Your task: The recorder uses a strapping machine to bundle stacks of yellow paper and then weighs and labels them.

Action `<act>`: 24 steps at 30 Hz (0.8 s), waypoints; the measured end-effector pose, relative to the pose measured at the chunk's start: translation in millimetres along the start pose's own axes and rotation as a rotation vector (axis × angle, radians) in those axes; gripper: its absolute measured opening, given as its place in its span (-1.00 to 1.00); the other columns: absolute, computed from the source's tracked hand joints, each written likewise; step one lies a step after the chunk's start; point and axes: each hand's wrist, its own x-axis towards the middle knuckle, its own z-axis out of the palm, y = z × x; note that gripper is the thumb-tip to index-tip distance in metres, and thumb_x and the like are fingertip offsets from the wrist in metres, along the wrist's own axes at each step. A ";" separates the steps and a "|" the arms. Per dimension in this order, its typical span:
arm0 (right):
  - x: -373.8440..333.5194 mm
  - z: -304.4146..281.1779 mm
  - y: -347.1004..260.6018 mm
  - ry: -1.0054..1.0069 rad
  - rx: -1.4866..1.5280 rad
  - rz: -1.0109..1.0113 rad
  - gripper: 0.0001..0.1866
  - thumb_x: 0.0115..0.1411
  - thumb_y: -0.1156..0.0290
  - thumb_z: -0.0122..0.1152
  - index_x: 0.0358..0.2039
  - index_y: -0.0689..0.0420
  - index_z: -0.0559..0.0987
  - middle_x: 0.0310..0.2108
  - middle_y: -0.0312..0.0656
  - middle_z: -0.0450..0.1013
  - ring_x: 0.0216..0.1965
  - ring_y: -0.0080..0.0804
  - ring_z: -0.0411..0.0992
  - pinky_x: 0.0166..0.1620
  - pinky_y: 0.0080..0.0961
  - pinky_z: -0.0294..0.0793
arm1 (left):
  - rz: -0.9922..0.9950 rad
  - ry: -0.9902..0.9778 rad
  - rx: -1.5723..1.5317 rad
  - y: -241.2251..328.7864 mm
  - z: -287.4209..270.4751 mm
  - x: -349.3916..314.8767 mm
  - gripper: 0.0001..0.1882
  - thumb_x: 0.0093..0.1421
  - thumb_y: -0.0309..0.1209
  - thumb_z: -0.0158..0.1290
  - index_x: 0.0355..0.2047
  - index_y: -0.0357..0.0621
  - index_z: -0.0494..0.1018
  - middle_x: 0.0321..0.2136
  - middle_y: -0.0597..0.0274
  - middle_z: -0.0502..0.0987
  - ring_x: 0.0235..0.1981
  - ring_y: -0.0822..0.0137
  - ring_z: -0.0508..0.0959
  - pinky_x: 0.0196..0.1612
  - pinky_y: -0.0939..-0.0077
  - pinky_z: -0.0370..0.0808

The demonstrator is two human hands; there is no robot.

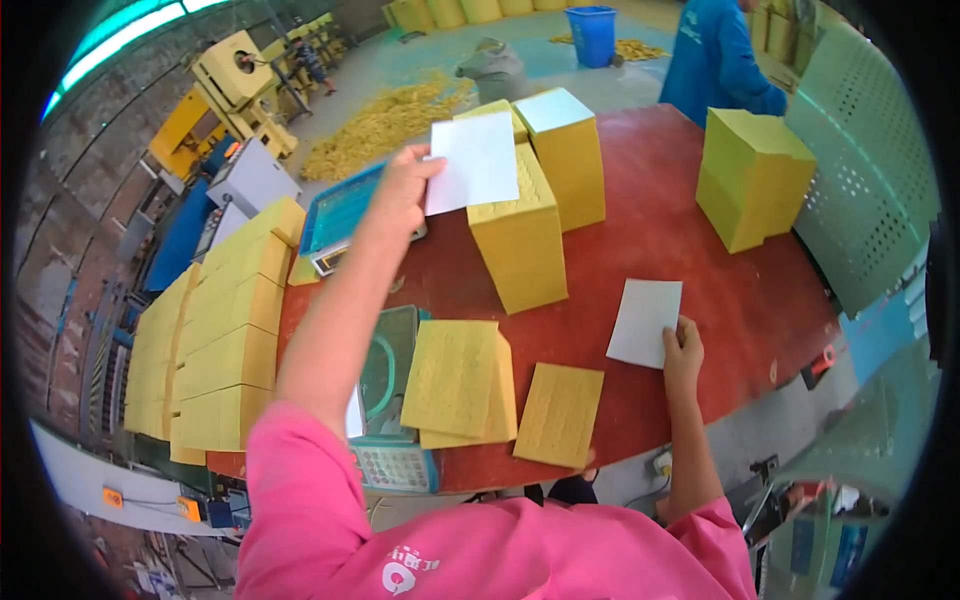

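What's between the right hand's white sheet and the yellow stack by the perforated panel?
Head view: bare red tabletop from the white sheet in the right hand to that yellow stack.

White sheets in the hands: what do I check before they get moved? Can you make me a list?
1. Left hand grips a white sheet: ok.
2. Right hand grips a second white sheet: ok.
3. First sheet clear of the tall yellow stack: cannot tell; they overlap in this view.
4. Low yellow pile lined up neatly: not ok; its pieces are askew.
5. White cover on the stack behind: ok, it lies on top.
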 end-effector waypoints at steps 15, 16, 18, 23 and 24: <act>19.9 -13.3 -14.5 -0.268 -0.079 0.050 -0.66 0.20 0.61 0.07 0.01 0.20 0.44 -0.37 -0.25 0.50 -0.45 -0.64 0.36 -0.31 -0.67 0.39 | 0.016 0.390 0.830 -46.2 36.6 33.0 -0.56 -0.05 -0.56 0.15 -0.08 -0.27 0.41 -0.37 0.13 0.51 -0.38 0.31 0.52 -0.33 0.39 0.45; 19.6 -13.9 -14.3 -0.273 -0.080 0.054 -0.66 0.20 0.61 0.07 0.01 0.20 0.44 -0.37 -0.25 0.50 -0.45 -0.64 0.36 -0.31 -0.67 0.39 | 0.010 0.393 0.831 -44.6 39.7 30.5 -0.56 -0.05 -0.56 0.15 -0.08 -0.27 0.41 -0.37 0.13 0.51 -0.38 0.31 0.52 -0.33 0.39 0.45; 19.1 -14.2 -15.1 -0.299 -0.068 0.057 -0.66 0.20 0.61 0.07 0.01 0.19 0.44 -0.38 -0.26 0.49 -0.46 -0.64 0.35 -0.33 -0.67 0.39 | 0.026 0.348 0.940 -41.2 46.3 27.0 -0.55 -0.03 -0.57 0.15 -0.05 -0.25 0.42 -0.36 0.12 0.52 -0.39 0.27 0.53 -0.33 0.37 0.46; 16.4 -12.4 -12.3 -0.326 -0.056 0.036 -0.66 0.20 0.61 0.08 0.01 0.18 0.45 -0.41 -0.25 0.48 -0.48 -0.64 0.35 -0.34 -0.66 0.39 | -0.155 0.298 0.451 -24.0 33.8 40.8 -0.58 0.06 -0.59 0.13 -0.03 -0.28 0.39 -0.39 0.15 0.48 -0.47 0.37 0.47 -0.50 0.42 0.41; 16.5 -12.9 -13.3 -0.326 -0.060 0.036 -0.66 0.19 0.61 0.08 0.01 0.18 0.45 -0.43 -0.25 0.47 -0.49 -0.64 0.34 -0.35 -0.66 0.39 | -0.223 0.259 0.363 -19.6 25.8 43.7 -0.59 0.05 -0.60 0.12 -0.04 -0.29 0.40 -0.33 0.10 0.51 -0.41 0.33 0.52 -0.49 0.38 0.44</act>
